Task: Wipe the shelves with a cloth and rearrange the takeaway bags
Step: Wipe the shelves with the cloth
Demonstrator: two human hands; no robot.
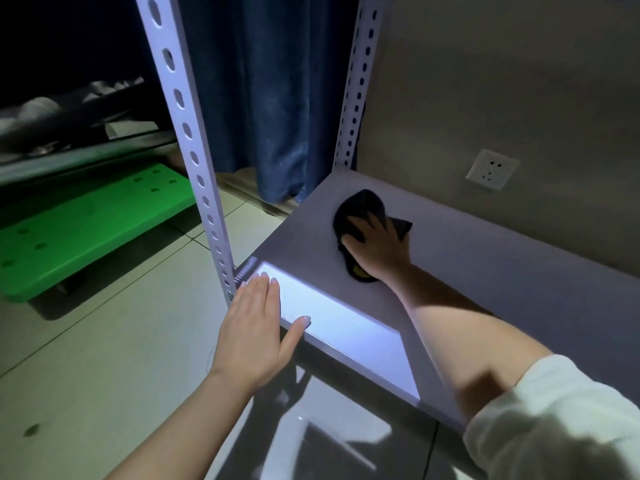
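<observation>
While the right hand point(375, 249) lies flat on the black cloth point(360, 216), its fingers are spread and nearly straight, pressing the cloth down onto the grey shelf point(485, 271) toward the back left area of the board. The cloth is bunched under the palm; part of it shows beyond the fingertips and a small yellow patch shows near the wrist. The right sleeve point(554, 420) is pale and pushed up past the forearm. The left hand point(254, 334) rests on the front left corner of the shelf, fingers straight and together on the top surface, thumb laid along the front edge; it holds nothing. This corner meets the perforated upright post point(194, 157). Behind the shelf stands a second post point(358, 81), a blue curtain point(277, 98) and a wall socket point(491, 169). A green platform point(86, 230) sits on the tiled floor to the left. No takeaway bags are in view
</observation>
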